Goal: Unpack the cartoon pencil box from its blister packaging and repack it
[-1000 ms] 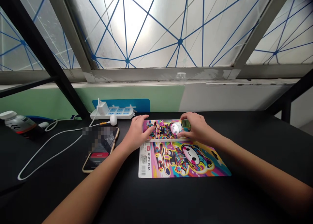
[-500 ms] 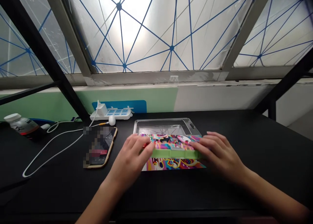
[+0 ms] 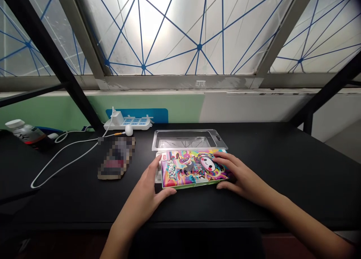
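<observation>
A colourful pencil box (image 3: pixel 189 168) with a cartoon panda and the word SPORT lies flat on the black table (image 3: pixel 282 165), on top of its printed card. My left hand (image 3: pixel 148 191) grips its left end, thumb at the front edge and fingers along the side. My right hand (image 3: pixel 239 176) holds its right end, fingers laid over the lid. Just behind the box lies a clear plastic packaging shell (image 3: pixel 188 139), open side up.
A phone (image 3: pixel 117 157) lies left of the box. Behind it are a white power strip (image 3: pixel 128 123) with a plug, a white cable (image 3: pixel 64 157) looping over the table and a small white ball (image 3: pixel 129 130). A bottle (image 3: pixel 24 133) lies far left. Window frame behind.
The pencil box came out of the clear shell, was drawn towards me and now lies flat on the card with its lid up. The empty shell stays behind.
</observation>
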`<state>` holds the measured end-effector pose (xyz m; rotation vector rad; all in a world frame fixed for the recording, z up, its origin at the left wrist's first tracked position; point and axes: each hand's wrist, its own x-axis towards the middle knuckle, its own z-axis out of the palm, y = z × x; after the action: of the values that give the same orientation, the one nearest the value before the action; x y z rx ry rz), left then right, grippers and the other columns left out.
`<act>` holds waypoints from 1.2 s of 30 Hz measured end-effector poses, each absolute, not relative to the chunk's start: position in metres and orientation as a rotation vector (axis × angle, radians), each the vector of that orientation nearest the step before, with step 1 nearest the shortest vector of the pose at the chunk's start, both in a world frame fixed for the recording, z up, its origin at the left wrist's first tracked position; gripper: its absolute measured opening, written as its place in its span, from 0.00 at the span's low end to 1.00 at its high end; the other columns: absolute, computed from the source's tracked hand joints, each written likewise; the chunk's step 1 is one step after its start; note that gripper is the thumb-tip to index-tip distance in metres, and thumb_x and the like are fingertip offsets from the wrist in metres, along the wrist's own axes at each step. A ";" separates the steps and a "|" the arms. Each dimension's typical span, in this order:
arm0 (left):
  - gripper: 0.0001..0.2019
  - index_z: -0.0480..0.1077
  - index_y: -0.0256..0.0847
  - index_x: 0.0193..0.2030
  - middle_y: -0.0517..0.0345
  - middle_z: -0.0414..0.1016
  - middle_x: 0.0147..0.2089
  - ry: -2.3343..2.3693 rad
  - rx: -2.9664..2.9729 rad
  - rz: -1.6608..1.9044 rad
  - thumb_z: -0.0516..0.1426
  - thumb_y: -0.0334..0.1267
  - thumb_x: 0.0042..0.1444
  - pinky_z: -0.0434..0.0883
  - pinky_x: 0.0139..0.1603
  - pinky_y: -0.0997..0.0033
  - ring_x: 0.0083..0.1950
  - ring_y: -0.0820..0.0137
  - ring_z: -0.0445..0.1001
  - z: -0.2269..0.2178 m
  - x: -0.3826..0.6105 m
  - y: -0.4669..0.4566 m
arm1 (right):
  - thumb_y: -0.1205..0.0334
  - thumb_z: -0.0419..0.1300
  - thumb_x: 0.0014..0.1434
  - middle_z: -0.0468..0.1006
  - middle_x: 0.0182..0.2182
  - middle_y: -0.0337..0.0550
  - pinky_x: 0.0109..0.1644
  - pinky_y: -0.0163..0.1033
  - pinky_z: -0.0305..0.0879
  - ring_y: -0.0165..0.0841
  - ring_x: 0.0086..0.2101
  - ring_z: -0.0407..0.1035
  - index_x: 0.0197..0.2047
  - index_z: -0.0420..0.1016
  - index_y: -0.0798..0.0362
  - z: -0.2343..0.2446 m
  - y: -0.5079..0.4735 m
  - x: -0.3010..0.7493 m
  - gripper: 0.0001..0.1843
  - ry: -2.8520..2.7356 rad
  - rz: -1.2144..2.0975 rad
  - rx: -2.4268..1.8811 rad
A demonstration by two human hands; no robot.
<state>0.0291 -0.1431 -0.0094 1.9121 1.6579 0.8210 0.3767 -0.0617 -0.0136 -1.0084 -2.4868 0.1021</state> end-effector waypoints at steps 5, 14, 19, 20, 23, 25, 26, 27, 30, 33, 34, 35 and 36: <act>0.44 0.33 0.60 0.77 0.49 0.60 0.72 1.617 1.908 0.798 0.60 0.42 0.65 0.59 0.71 0.46 0.74 0.55 0.59 -0.012 0.028 -0.142 | 0.46 0.67 0.60 0.69 0.66 0.50 0.63 0.58 0.68 0.48 0.63 0.65 0.66 0.65 0.41 -0.009 -0.057 0.388 0.34 -2.476 0.290 -1.071; 0.44 0.30 0.62 0.77 0.50 0.58 0.73 1.618 1.934 0.795 0.58 0.41 0.66 0.60 0.70 0.43 0.74 0.53 0.57 -0.016 0.028 -0.143 | 0.42 0.60 0.64 0.83 0.49 0.45 0.51 0.50 0.74 0.45 0.49 0.77 0.51 0.78 0.44 0.006 -0.044 0.382 0.19 -2.119 0.630 -1.229; 0.45 0.29 0.62 0.77 0.52 0.59 0.73 1.632 1.977 0.757 0.58 0.42 0.66 0.63 0.68 0.43 0.74 0.53 0.58 -0.016 0.026 -0.142 | 0.41 0.58 0.65 0.81 0.39 0.44 0.38 0.44 0.75 0.40 0.37 0.77 0.51 0.72 0.46 -0.006 -0.024 0.373 0.20 -1.721 0.675 -1.340; 0.43 0.32 0.61 0.78 0.53 0.59 0.74 1.626 2.013 0.751 0.57 0.42 0.66 0.63 0.69 0.44 0.74 0.53 0.58 -0.016 0.026 -0.142 | 0.41 0.60 0.64 0.81 0.39 0.45 0.39 0.44 0.75 0.41 0.38 0.77 0.53 0.70 0.46 -0.009 -0.023 0.372 0.21 -1.698 0.673 -1.337; 0.39 0.39 0.60 0.78 0.56 0.57 0.75 1.588 2.125 0.723 0.57 0.43 0.67 0.62 0.70 0.47 0.74 0.54 0.57 -0.016 0.026 -0.140 | 0.42 0.62 0.63 0.79 0.38 0.44 0.36 0.42 0.75 0.39 0.36 0.76 0.56 0.67 0.46 -0.015 -0.026 0.372 0.25 -1.670 0.622 -1.373; 0.40 0.40 0.58 0.78 0.56 0.56 0.76 1.578 2.151 0.716 0.57 0.44 0.66 0.63 0.70 0.48 0.74 0.54 0.57 -0.016 0.026 -0.138 | 0.42 0.62 0.63 0.78 0.38 0.44 0.33 0.41 0.74 0.38 0.34 0.76 0.55 0.68 0.46 -0.015 -0.032 0.372 0.24 -1.679 0.582 -1.398; 0.41 0.38 0.57 0.78 0.55 0.57 0.76 1.580 2.149 0.717 0.58 0.44 0.66 0.64 0.69 0.49 0.74 0.54 0.57 -0.015 0.026 -0.138 | 0.42 0.61 0.63 0.79 0.39 0.46 0.32 0.41 0.74 0.38 0.34 0.76 0.55 0.69 0.47 -0.014 -0.035 0.373 0.23 -1.699 0.563 -1.407; 0.42 0.36 0.56 0.79 0.54 0.57 0.76 1.583 2.144 0.719 0.58 0.44 0.66 0.65 0.69 0.49 0.73 0.53 0.58 -0.015 0.026 -0.138 | 0.42 0.60 0.64 0.79 0.42 0.48 0.32 0.41 0.74 0.39 0.35 0.77 0.55 0.70 0.47 -0.012 -0.039 0.374 0.23 -1.729 0.545 -1.417; 0.43 0.36 0.54 0.79 0.52 0.58 0.75 1.588 2.143 0.721 0.58 0.44 0.66 0.65 0.69 0.47 0.73 0.52 0.59 -0.013 0.027 -0.139 | 0.41 0.56 0.66 0.80 0.49 0.52 0.36 0.44 0.77 0.43 0.40 0.78 0.62 0.68 0.46 -0.009 -0.047 0.382 0.27 -1.899 0.522 -1.425; 0.42 0.38 0.55 0.79 0.52 0.57 0.76 1.592 2.139 0.712 0.58 0.44 0.65 0.64 0.69 0.47 0.74 0.52 0.57 -0.013 0.027 -0.140 | 0.39 0.58 0.64 0.74 0.61 0.55 0.52 0.53 0.76 0.50 0.54 0.74 0.75 0.52 0.44 -0.011 -0.056 0.398 0.41 -2.146 0.579 -1.304; 0.42 0.38 0.55 0.79 0.53 0.56 0.76 1.593 2.134 0.709 0.58 0.44 0.65 0.63 0.70 0.47 0.74 0.52 0.57 -0.013 0.027 -0.140 | 0.38 0.60 0.62 0.69 0.65 0.56 0.57 0.55 0.73 0.53 0.59 0.70 0.77 0.44 0.42 -0.012 -0.059 0.402 0.48 -2.207 0.595 -1.280; 0.42 0.38 0.55 0.79 0.53 0.56 0.76 1.592 2.127 0.710 0.58 0.44 0.65 0.63 0.70 0.47 0.74 0.53 0.57 -0.013 0.027 -0.140 | 0.38 0.64 0.59 0.64 0.69 0.56 0.60 0.57 0.70 0.55 0.62 0.66 0.78 0.38 0.41 -0.014 -0.062 0.406 0.55 -2.249 0.604 -1.274; 0.41 0.38 0.55 0.78 0.53 0.56 0.76 1.593 2.115 0.712 0.58 0.44 0.66 0.62 0.70 0.47 0.74 0.53 0.57 -0.012 0.027 -0.141 | 0.38 0.67 0.55 0.60 0.71 0.57 0.62 0.59 0.69 0.56 0.64 0.63 0.78 0.32 0.41 -0.016 -0.064 0.409 0.61 -2.273 0.606 -1.286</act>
<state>0.0266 -0.1407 -0.0124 2.1149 1.5933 0.7117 0.4091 -0.0645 -0.0157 -1.2859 -2.2735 0.6058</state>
